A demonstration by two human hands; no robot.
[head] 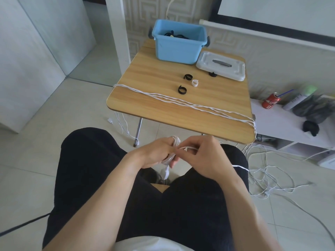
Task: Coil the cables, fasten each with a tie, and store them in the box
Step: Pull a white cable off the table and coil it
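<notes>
While winding, left hand [154, 153] acts as spool over the lap: fingers curled round the white cable [172, 156] coil, plug end dangling below. Right hand [203, 156] pinches the free strand beside it, feeding the next loop; slack trails to the floor. More cable strands [181, 101] cross the bench near its front edge; ties [182, 89] mid-bench; blue box [178, 41] at back edge.

White cable [170, 156] part-coiled, blue box [178, 46] open
</notes>
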